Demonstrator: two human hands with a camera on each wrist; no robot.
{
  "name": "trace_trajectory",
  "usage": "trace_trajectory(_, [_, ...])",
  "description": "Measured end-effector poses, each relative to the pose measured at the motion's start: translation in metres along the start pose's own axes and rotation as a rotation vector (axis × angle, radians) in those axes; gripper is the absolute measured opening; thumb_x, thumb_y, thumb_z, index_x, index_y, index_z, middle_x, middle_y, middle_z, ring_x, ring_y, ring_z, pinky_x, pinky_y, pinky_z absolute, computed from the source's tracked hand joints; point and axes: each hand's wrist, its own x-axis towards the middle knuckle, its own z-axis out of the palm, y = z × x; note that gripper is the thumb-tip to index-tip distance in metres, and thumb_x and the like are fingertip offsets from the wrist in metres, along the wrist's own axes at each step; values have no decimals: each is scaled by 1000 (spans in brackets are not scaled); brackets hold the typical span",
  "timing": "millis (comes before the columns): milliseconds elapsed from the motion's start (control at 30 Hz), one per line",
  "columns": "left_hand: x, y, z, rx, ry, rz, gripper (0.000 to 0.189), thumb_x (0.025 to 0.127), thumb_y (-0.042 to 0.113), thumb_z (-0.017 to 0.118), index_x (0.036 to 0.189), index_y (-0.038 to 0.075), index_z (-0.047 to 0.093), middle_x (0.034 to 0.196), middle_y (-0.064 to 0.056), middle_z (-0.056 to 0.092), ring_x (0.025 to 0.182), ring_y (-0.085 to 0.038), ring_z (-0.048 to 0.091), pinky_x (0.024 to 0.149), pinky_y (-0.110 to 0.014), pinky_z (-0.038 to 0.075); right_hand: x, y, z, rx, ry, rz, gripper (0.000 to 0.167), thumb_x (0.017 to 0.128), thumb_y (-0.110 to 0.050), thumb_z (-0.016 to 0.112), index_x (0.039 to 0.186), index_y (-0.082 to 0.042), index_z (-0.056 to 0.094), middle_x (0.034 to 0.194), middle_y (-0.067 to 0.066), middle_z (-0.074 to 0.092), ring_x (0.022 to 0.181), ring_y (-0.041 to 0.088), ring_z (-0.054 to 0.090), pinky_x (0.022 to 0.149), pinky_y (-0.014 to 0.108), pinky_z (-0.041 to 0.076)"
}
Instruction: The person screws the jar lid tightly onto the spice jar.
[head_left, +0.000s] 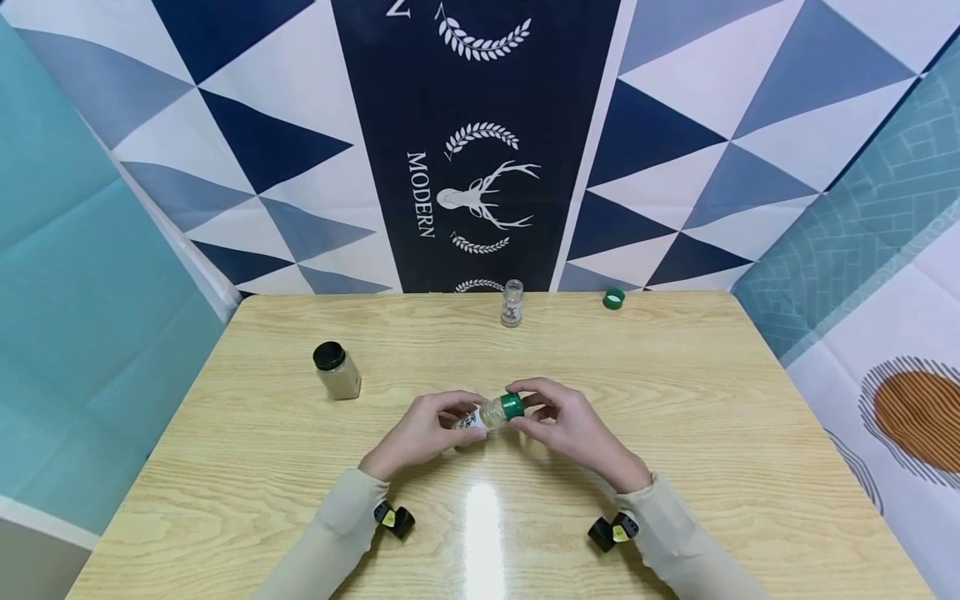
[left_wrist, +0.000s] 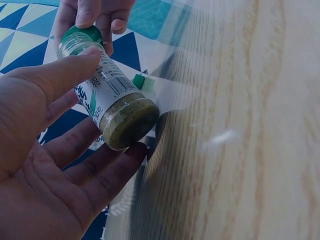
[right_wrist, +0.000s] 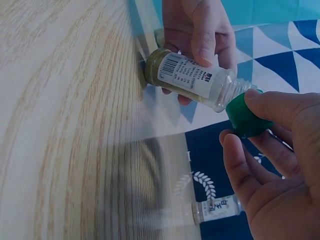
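Note:
My left hand (head_left: 429,429) holds a clear spice jar (left_wrist: 112,80) with a white label, tilted with its mouth up toward the right. Greenish-brown powder (left_wrist: 131,120) lies in the jar's base. With thumb and fingers, my right hand (head_left: 570,423) pinches a green screw cap (right_wrist: 246,115) at the jar's mouth. In the right wrist view the cap sits askew, and some bare neck threads (right_wrist: 237,89) show beside it. Whether the cap is engaged on the threads cannot be told.
Toward the back of the wooden table (head_left: 705,433) stands another clear jar (head_left: 512,305), uncapped. A loose green cap (head_left: 613,298) lies to its right near the back edge. A black-lidded jar (head_left: 339,372) stands at left. Patterned cloth (head_left: 480,100) hangs behind.

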Motion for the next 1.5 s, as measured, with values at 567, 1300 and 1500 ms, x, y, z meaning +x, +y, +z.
trace_trajectory(567, [0,0,-1,13,-14,7,42,93,36,79,131,23,70,121,2,74,109,-12,68,87,-29,59,0,-2,0,-12,22,-34,41,86,-1,81,124,-9,69,122,7,70,100,24,72,77,27,62])
trace_trajectory(1300, [-1,1,-1,19,-20,0,44,92,35,79,133,20,70,125,0,73,110,-13,68,88,-30,60,-2,-3,1,-8,-32,-86,42,88,2,78,127,-10,70,135,8,67,117,25,67,85,28,62])
trace_trajectory(1500, [-1,1,-2,19,-21,3,43,92,36,79,132,21,70,125,1,73,111,-13,68,89,-33,60,-1,-3,2,-12,-35,-82,41,89,2,77,127,-10,70,135,7,67,117,25,67,85,29,62])
